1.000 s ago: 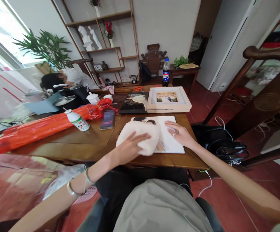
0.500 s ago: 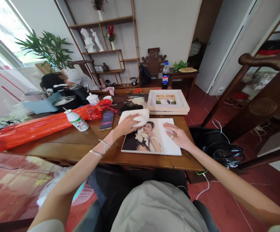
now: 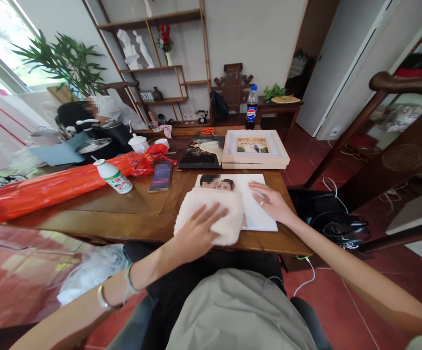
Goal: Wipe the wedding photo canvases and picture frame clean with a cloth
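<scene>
My left hand [image 3: 200, 231] lies flat on a folded, fluffy white towel [image 3: 229, 216], its fingers spread. Under the towel is a white-edged photo panel [image 3: 260, 216] showing two people in wedding dress; the towel hides most of its lower left. My right hand [image 3: 272, 201] rests on the panel's pale right side, fingers stretched out and holding nothing. Just behind the panel lie a dark photo print [image 3: 200, 153] and a pale picture frame [image 3: 284, 153] with a small photo inside.
On the wooden table [image 3: 123, 216] to the left are a phone [image 3: 160, 176], a white bottle [image 3: 114, 176] and a long red plastic-wrapped bundle [image 3: 61, 187]. A cola bottle [image 3: 251, 109] and orange scissors [image 3: 208, 131] stand and lie farther back. Another person [image 3: 114, 112] leans at the far left.
My left hand has brought the towel down toward the table's front edge, uncovering the panel's top left and covering its lower part. My right hand stays on the panel's right side.
</scene>
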Available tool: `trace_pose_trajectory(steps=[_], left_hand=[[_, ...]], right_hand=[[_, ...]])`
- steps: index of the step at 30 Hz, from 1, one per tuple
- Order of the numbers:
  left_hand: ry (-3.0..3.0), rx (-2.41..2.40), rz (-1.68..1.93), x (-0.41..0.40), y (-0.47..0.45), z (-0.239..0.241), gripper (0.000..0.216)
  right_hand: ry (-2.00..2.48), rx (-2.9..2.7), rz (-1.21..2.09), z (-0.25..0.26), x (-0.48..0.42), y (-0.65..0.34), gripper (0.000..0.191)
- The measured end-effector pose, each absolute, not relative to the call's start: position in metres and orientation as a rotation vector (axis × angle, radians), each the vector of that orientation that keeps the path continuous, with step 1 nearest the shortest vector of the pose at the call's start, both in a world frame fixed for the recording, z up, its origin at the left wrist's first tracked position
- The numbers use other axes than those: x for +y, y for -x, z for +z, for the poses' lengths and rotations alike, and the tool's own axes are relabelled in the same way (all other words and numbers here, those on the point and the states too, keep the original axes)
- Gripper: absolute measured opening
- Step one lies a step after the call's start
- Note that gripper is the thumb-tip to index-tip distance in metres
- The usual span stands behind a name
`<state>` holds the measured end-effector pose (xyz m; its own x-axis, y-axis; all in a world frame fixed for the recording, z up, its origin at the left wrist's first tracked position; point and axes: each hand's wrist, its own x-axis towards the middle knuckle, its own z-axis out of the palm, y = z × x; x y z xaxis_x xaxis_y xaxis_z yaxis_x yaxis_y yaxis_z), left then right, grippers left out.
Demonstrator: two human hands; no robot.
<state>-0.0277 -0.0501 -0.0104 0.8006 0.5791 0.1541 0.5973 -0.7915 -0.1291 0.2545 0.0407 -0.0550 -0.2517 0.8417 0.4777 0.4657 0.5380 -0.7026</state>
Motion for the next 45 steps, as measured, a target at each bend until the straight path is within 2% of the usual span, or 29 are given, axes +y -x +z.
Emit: trace_pose_trajectory(steps=[4,9,12,19,22,30,33,41,45], left_hand=[[2.837,-1.086,-0.087,0.011,0.033,0.000,0.028],[2.722,-1.237,-0.107,0.067,0.031,-0.003,0.035],[2.738,-1.176,-0.043,0.052,0.024,-0.003,0.032],[2.884,-0.923,-0.099,-0.048,0.008,-0.004,0.018],[2.921,-0.871,-0.129,-0.053,0.009,-0.003,0.019],[2.753,-1.200,-0.140,0.062,0.042,-0.004,0.029],[2.757,-1.205,-0.180,0.076,0.049,-0.007,0.030],[2.868,-1.039,-0.129,-0.031,0.015,-0.006,0.019],[2.911,-0.873,-0.203,-0.063,-0.002,-0.007,0.024]], right_hand=[[1.061,-1.909,0.532,-0.055,0.041,-0.256,0.029],[1.052,-1.928,0.509,-0.054,0.040,-0.257,0.029],[1.064,-1.927,0.507,-0.054,0.039,-0.256,0.030],[1.104,-1.934,0.519,-0.050,0.039,-0.255,0.029],[1.100,-1.952,0.522,-0.050,0.040,-0.256,0.030],[1.057,-1.939,0.515,-0.053,0.041,-0.257,0.030],[1.065,-1.932,0.515,-0.054,0.041,-0.257,0.030],[1.087,-1.928,0.522,-0.054,0.041,-0.257,0.030],[1.071,-1.933,0.538,-0.055,0.043,-0.258,0.031]])
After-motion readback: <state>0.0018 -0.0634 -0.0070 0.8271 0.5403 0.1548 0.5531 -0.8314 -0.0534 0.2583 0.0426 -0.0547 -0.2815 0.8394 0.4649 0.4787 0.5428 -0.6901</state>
